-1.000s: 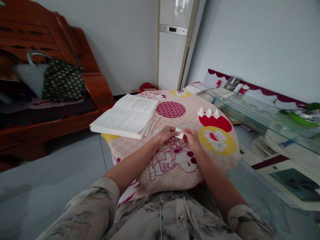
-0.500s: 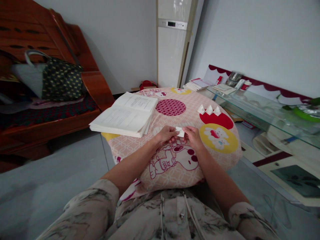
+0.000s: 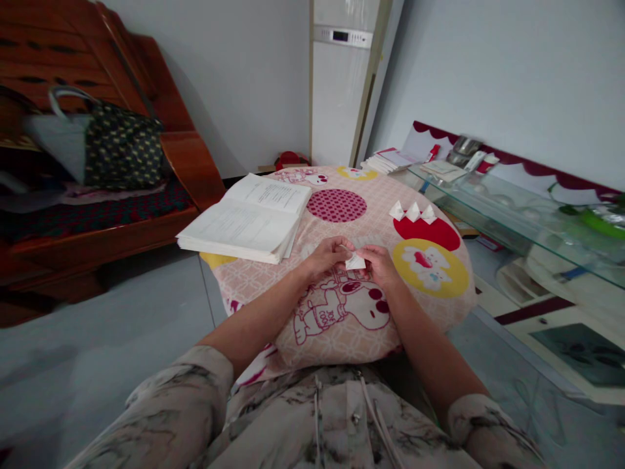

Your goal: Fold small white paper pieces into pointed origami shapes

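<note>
Between my two hands is a small folded piece of white paper (image 3: 355,262), held just above the table's near half. My left hand (image 3: 328,255) pinches its left side with thumb and fingers. On the other side, my right hand (image 3: 379,263) grips the paper's right edge, fingers closed. The fingers cover parts of the paper, so its full folded shape is hidden. Beyond my right hand, three small pointed folded-paper pieces (image 3: 413,212) stand in a row on the table by a red patch of the cloth.
A thick open book (image 3: 239,221) lies on the left of the round table, which has a patterned tablecloth (image 3: 332,231). To the right runs a glass shelf (image 3: 508,208) bearing several items. A wooden bench (image 3: 180,156) with bags (image 3: 124,146) stands at left.
My fingers have shifted on the paper, and more of its lower part shows beneath them. The whole view has moved slightly; the book and the three paper pieces stay where they were.
</note>
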`<state>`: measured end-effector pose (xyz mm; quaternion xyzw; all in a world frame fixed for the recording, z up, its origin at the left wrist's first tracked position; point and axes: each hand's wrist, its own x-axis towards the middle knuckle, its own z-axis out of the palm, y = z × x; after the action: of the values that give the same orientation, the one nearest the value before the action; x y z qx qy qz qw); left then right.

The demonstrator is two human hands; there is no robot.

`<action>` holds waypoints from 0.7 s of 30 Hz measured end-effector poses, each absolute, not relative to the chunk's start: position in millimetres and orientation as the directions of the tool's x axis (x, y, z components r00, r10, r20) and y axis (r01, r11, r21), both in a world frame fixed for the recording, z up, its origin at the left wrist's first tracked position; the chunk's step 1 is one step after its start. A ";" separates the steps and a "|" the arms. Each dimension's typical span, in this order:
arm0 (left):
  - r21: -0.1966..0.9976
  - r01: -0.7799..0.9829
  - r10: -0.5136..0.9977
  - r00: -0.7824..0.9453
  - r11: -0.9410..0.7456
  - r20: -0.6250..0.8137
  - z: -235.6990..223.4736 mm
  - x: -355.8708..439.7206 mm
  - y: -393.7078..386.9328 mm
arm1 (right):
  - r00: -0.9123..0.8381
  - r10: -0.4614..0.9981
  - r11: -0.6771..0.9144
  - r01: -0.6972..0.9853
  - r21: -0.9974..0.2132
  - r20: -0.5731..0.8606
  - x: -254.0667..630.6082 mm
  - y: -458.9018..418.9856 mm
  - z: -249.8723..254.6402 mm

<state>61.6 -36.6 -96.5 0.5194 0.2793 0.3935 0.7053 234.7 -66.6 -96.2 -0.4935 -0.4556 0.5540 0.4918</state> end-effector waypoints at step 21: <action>0.995 -0.095 0.853 0.521 0.022 0.031 -93.2 54.1 -32.1 | -0.002 0.999 -0.047 -0.024 -0.999 -0.047 237.0 -63.5 -100.3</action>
<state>54.1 -32.1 -93.2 0.5929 0.3195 0.3710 0.6393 237.0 -63.5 -100.3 -0.5053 -0.4822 0.5179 0.4939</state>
